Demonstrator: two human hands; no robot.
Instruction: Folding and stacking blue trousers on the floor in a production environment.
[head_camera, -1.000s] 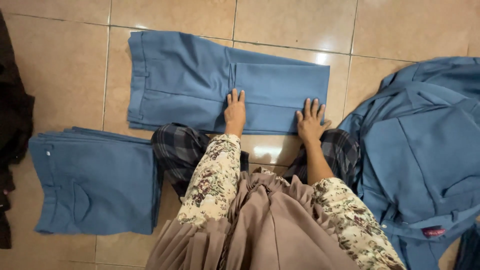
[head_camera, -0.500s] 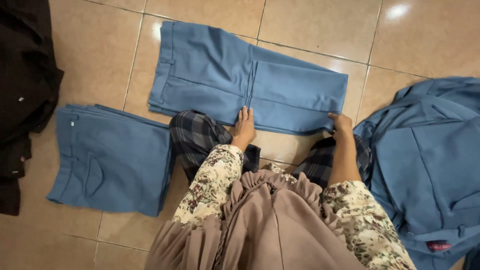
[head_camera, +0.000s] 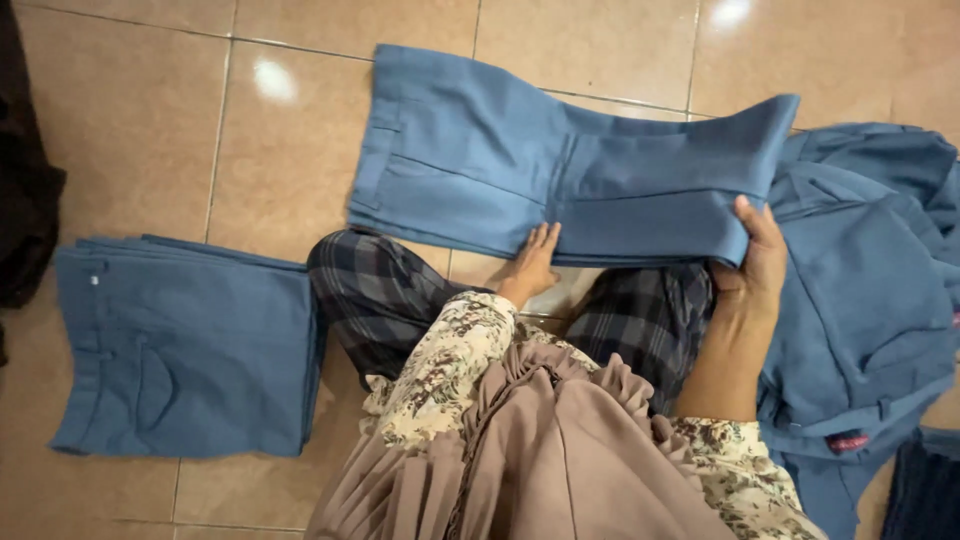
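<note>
- Two hands work folded blue cloth trousers (head_camera: 560, 180) on the tan tiled floor (head_camera: 130, 130).
- Left hand (head_camera: 532, 262) lies flat, fingers spread, on their near edge.
- Right hand (head_camera: 757, 255) grips, seemingly lifting, their leg end.

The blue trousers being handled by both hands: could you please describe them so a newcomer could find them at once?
On the tan tiled floor, look straight ahead of the seated person's knees. The blue trousers lie spread sideways there, the left hand flat on their near edge and the right hand lifting their right end. Unlike the folded stack to the left and the crumpled blue pile to the right, they are one half-folded garment.
</note>
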